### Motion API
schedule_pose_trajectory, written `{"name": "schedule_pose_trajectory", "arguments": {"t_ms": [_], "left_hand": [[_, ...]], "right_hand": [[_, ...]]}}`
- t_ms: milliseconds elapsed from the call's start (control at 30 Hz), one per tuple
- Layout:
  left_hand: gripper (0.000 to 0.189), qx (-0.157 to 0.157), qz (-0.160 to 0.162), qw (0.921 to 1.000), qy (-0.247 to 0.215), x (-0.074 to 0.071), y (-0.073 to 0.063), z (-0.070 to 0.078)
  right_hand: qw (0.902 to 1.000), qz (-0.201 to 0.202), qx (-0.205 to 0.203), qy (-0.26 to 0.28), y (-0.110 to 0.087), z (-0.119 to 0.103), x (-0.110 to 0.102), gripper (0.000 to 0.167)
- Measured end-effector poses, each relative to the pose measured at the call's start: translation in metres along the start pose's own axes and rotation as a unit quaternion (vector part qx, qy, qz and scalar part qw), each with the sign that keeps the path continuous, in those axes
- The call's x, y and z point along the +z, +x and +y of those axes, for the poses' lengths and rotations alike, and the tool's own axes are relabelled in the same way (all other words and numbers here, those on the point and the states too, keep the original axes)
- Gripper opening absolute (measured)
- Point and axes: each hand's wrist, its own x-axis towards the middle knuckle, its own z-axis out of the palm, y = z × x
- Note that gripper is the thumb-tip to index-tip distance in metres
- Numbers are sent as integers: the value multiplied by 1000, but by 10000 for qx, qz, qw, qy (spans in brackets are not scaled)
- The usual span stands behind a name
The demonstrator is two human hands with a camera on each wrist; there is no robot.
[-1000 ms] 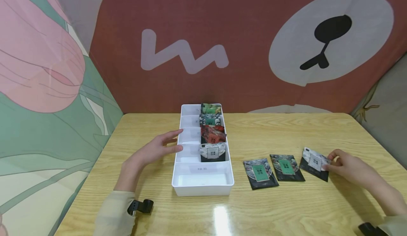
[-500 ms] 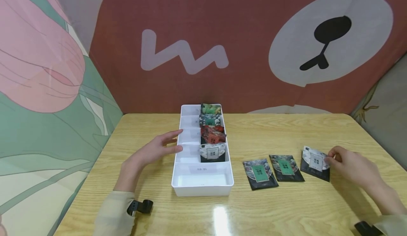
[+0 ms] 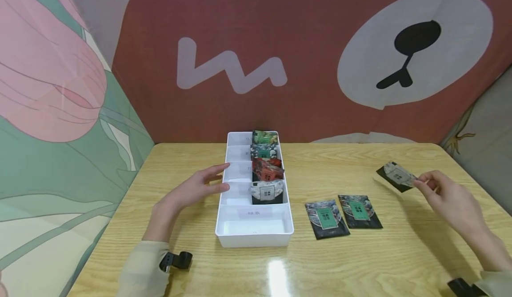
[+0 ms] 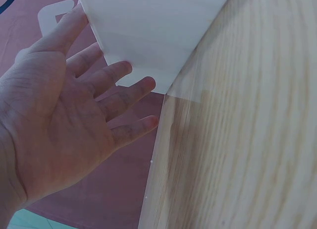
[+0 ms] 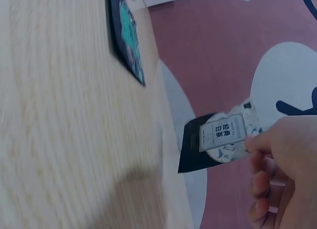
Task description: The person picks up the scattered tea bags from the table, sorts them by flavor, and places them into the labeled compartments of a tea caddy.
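Observation:
My right hand [image 3: 454, 201] pinches a black-and-white tea sachet [image 3: 397, 176] by one edge, lifted and tilted above the right side of the table. In the right wrist view that sachet [image 5: 218, 137] shows a pale label, "white tea" in small print, with thumb and finger at its white end. My left hand [image 3: 196, 183] has its fingers spread, with fingertips right at the left rim of a white divided box [image 3: 256, 240]. The left wrist view shows the open palm [image 4: 64, 100] beside the box wall [image 4: 148, 35]. Two green-labelled black sachets [image 3: 327, 219] lie between box and right hand.
Inside the box, sachets stand toward the right side: a white one [image 3: 267, 192], red ones [image 3: 268, 169], a green-labelled one [image 3: 264, 151] and a green one [image 3: 265, 137]. The front compartment [image 3: 256, 226] is bare. A printed cloth [image 3: 312, 110] hangs behind the wooden table [image 3: 192, 157].
My right hand has raised the white tea sachet off the table, moving it away from me and tilting it. My left hand and the box stay where they were.

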Motion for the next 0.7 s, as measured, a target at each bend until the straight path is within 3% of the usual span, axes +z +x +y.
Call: {"name": "schedule_pose_trajectory", "arguments": {"t_ms": [267,700], "left_hand": [[75,-13,-3,10000,27,0,0,-2],[75,-1,-17,10000,19,0,1,-2]], "right_hand": [[9970,669,-214,316,2,-16,-1,28],[9861,1140,-323,1169,4,-55,-10,15]]}}
